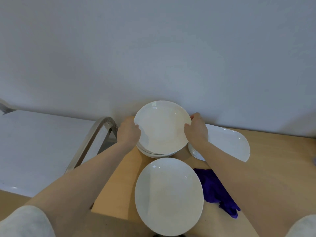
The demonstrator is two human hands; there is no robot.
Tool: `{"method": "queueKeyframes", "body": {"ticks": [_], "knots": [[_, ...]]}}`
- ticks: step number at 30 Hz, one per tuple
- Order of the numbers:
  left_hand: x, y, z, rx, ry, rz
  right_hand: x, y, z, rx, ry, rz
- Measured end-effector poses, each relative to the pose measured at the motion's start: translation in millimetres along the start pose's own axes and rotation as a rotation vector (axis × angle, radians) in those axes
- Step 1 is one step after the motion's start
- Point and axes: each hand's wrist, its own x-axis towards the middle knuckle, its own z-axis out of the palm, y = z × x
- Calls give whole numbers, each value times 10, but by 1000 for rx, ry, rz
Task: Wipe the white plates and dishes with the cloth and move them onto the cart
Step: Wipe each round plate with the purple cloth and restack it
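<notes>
A round white plate is tilted up over a stack of white plates at the back of the wooden table. My left hand grips its left rim and my right hand grips its right rim. A large white oval plate lies flat near the table's front edge. The purple cloth lies crumpled to the right of the oval plate, under my right forearm, touched by neither hand.
A long white oval platter and a small stack of ribbed dishes sit at the back right. The metal cart handle rises left of the table, above white floor. A grey wall stands right behind the plates.
</notes>
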Motion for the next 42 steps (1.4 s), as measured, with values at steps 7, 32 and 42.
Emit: {"method": "queueKeyframes", "body": {"ticks": [7, 32, 42], "knots": [[-339, 54, -60, -59, -33, 47, -354, 162, -217, 129, 12, 53], [-1853, -746, 172, -156, -126, -86, -1904, 672, -130, 175, 95, 159], [-1839, -811, 224, -70, -162, -78, -1978, 801, 8, 51, 27, 177]]}}
